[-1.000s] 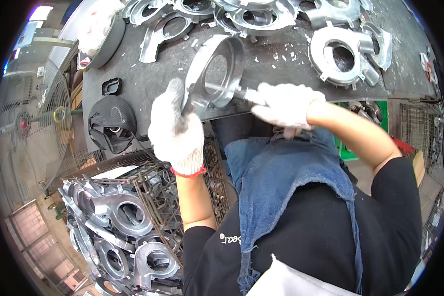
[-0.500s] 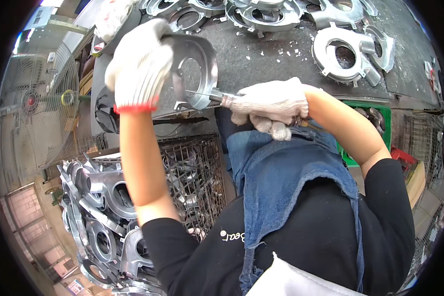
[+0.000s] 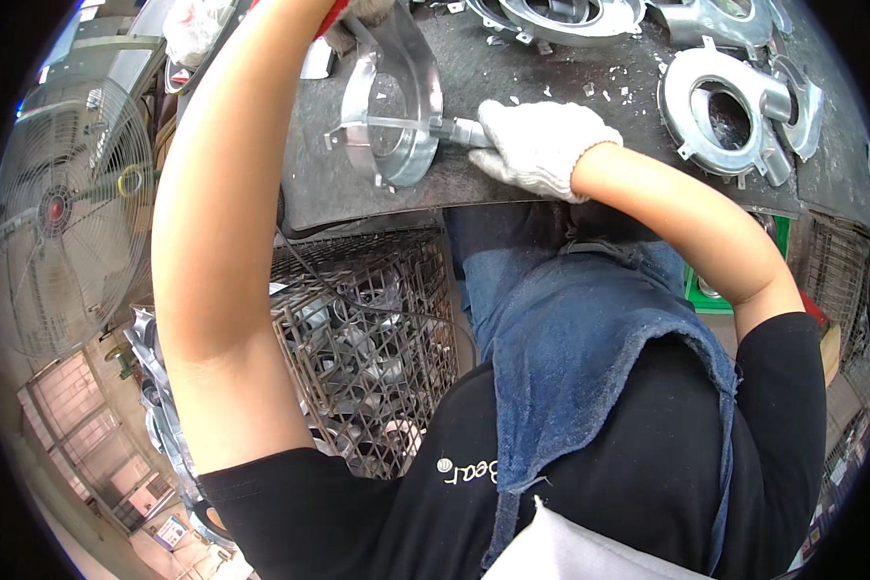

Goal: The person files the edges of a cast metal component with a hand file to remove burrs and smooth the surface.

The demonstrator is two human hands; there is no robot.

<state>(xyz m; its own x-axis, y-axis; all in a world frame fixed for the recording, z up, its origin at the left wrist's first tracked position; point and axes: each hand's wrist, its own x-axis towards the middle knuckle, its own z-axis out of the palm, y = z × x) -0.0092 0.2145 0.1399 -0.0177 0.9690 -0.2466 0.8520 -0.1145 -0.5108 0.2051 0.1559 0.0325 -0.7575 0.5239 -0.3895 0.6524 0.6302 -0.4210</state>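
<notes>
A round silvery metal casting [image 3: 389, 106] stands on its edge near the front of the dark workbench [image 3: 551, 106]. My left hand [image 3: 358, 19], in a white glove with a red cuff, grips its top rim at the upper edge of the view, mostly cut off. My right hand [image 3: 536, 145], also in a white glove, holds a metal tool [image 3: 449, 130] whose tip reaches across the casting's opening. My left forearm crosses the left half of the picture.
Several more ring-shaped castings [image 3: 730, 111] lie on the bench at the back and right. A wire cage [image 3: 377, 338] with castings stands below the bench on the left. A round fan [image 3: 63, 222] stands at far left. A green bin [image 3: 715, 295] sits at right.
My left arm has risen and swung the casting up and away, standing it on the bench farther back. My right hand followed with the tool, staying against the casting.
</notes>
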